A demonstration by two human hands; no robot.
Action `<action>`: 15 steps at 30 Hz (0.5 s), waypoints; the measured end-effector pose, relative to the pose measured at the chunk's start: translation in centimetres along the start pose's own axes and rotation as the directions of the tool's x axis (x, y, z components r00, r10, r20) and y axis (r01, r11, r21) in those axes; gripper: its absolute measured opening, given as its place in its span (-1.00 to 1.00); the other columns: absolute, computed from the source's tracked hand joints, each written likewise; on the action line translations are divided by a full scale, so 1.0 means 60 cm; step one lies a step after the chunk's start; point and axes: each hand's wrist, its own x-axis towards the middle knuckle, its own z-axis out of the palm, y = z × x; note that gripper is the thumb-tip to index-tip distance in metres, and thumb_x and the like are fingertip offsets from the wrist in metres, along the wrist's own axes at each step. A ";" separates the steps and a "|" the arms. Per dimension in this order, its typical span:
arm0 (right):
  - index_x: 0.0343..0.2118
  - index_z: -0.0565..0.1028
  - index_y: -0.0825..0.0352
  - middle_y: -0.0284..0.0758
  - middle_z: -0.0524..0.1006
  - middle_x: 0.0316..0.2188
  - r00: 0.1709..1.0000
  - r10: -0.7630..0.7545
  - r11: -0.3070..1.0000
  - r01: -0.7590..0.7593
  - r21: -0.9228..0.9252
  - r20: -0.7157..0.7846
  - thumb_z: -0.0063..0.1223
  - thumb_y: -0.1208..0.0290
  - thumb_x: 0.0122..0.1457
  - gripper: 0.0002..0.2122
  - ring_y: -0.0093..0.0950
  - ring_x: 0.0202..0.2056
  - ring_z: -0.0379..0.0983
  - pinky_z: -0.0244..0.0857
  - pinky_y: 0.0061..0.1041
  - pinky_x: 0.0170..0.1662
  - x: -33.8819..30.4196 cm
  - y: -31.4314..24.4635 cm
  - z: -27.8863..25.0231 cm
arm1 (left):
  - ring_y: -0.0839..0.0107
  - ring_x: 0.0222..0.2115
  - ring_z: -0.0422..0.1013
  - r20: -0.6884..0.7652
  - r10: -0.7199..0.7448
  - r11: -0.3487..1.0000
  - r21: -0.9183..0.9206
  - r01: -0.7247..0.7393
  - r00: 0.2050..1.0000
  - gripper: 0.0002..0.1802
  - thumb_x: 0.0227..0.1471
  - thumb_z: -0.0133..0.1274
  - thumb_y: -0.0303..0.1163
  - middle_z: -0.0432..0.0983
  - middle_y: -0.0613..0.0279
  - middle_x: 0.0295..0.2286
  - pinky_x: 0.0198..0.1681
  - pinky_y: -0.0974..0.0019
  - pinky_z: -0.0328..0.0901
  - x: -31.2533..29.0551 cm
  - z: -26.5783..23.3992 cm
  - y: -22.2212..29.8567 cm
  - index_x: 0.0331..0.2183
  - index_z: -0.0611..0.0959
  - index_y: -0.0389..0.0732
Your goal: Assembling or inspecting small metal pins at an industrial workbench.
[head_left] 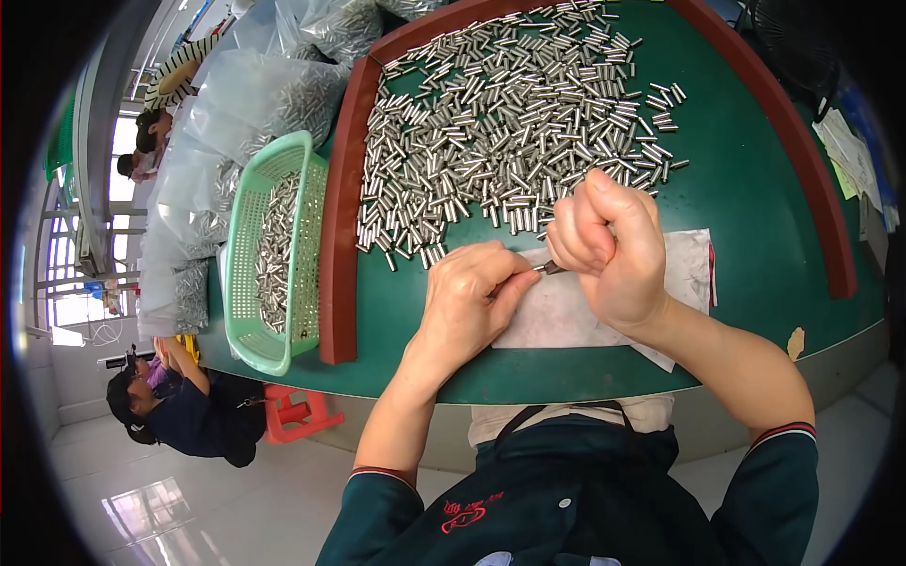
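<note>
Bright tiled floor [156,514] down at the lower left, plump clear plastic bags [203,132] of metal parts lined up along the left, a co-worker [203,415] beside a red stool [293,415], and here in front is the green tabletop [746,226], smooth-looking, fenced by reddish-brown rails [342,217]. Across it sprawls a great heap of short metal pins [510,123], more of them loose in the pale green basket [307,264] at the left rail. Now to the hands, close together over a pale, smudged sheet [689,274] at the near side: the left hand [472,297] has thumb and forefinger pinched on a small metal pin [542,269], a dark piece [555,268] right beside it, while the right hand [609,250] is curled into a fist, thumb uppermost; what it may hold, I can't tell. These pins look light singly, hard and stiff, hardly fragile, but that polished round surface should be slippery and keen to roll. Best hold, I'd judge: fingertips across the sides near mid-length, leaving both ends free. By the scoopful, they'd likely get heavy.
</note>
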 end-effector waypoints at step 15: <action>-0.85 0.06 0.25 -0.48 0.02 -0.89 0.999 -0.026 0.981 0.021 -0.192 -0.023 -0.39 0.37 0.10 -0.62 -0.68 -0.79 -0.18 -0.23 -0.63 -0.69 -0.004 0.007 0.016 | 0.24 -0.72 0.27 0.031 -0.035 0.997 -0.073 0.038 0.999 -0.87 -0.34 0.10 -0.54 0.29 0.17 -0.76 -0.66 0.29 0.15 0.005 0.001 0.001 -0.70 0.45 -0.29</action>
